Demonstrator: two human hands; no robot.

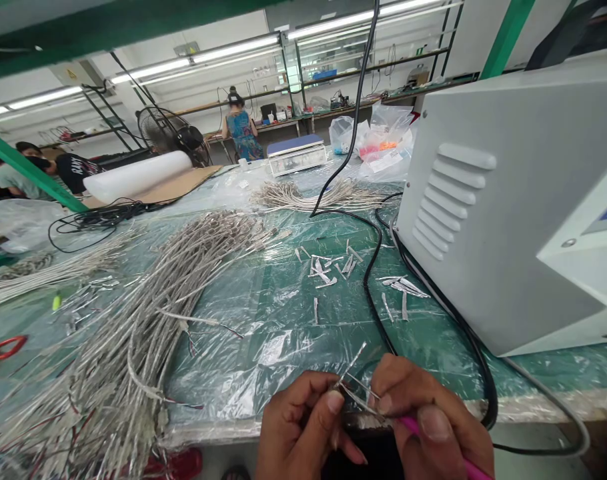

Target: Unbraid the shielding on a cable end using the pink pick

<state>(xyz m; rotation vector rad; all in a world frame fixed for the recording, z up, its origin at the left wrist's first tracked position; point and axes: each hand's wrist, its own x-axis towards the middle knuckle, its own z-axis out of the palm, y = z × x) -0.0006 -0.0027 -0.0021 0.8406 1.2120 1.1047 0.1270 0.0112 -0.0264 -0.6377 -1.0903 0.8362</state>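
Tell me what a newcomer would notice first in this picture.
At the bottom centre, the left hand and right hand pinch thin wires, the right also gripping a pink tool. A big heap of silvery cables sprawls at the left, and a white machine stands at the right.

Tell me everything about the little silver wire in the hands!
The wire is thin, silvery and shiny, like metal. At its end a few fine strands fan apart; the longest points up and away, above the near edge of the table. The left hand pinches it at the fingertips, and the right hand touches its strands while gripping a pink tool. The rest of its length is hidden beneath the hands.
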